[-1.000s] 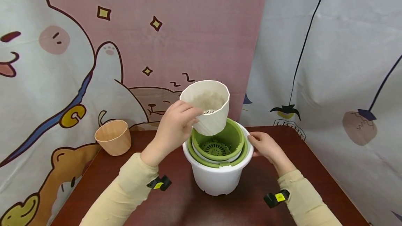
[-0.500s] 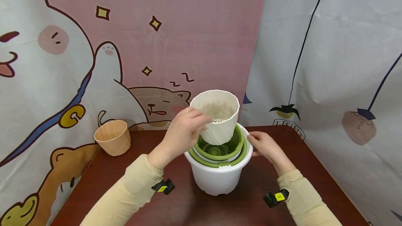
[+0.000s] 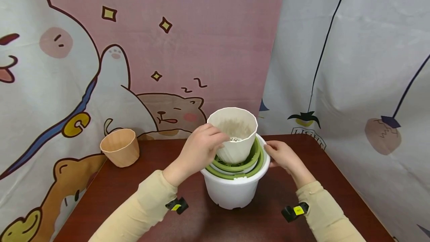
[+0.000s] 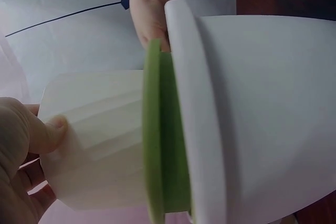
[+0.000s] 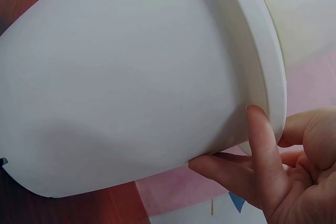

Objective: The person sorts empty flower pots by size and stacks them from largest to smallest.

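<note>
My left hand [image 3: 203,145] pinches the near left rim of a cream flower pot [image 3: 236,150] with faceted sides and a holed, stained bottom. In the left wrist view the thumb presses the outside of the cream flower pot [image 4: 100,140]. Its lower part sits inside a green flower pot [image 3: 258,154], which is nested with other green and white pots in a large white flower pot [image 3: 231,193]. On the right, my right hand [image 3: 282,156] grips the rim of the large white pot, the fingers under its lip in the right wrist view.
A peach-coloured flower pot [image 3: 120,148] stands at the back left of the dark red table [image 3: 161,201]. Behind it hangs a pink cloth [image 3: 215,40] with cartoon animals, and a grey-white cloth [image 3: 346,66] covers the right side.
My left hand has brought the cream flower pot down and to the right, from above the stack into the green pot. The right hand has stayed at the white rim.
</note>
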### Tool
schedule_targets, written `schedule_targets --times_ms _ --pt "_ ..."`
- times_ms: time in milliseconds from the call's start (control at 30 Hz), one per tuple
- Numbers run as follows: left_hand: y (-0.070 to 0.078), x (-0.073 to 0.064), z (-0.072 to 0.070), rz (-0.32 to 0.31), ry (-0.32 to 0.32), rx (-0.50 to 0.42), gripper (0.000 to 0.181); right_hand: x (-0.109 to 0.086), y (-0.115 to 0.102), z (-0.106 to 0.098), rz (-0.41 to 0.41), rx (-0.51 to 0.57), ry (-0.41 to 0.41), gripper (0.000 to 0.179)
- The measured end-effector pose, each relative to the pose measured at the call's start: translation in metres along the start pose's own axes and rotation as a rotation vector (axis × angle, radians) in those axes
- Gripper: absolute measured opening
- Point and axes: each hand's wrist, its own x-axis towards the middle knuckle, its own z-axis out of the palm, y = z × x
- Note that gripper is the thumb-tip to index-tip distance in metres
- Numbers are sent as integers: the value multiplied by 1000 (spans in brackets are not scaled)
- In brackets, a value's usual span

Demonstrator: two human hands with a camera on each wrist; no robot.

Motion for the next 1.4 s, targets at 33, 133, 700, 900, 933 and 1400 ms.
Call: schedule_targets --times_ms 33,133,700,900,933,1400 --pt "0 -1 1 0 -6 2 27 0 0 0 -1 -1 -1 38" --pt "1 -3 3 1 -20 8 28 0 0 0 -8 -1 -4 38" --pt "6 -14 19 -19 -60 20 29 0 1 0 -1 -9 3 38" --pt "6 -18 23 -22 -69 18 30 0 1 0 4 -14 6 38" --pt "6 -19 23 -23 -72 17 30 0 1 0 5 -14 6 39" --pt "5 -25 31 -12 -103 45 30 0 1 0 2 -11 5 39"
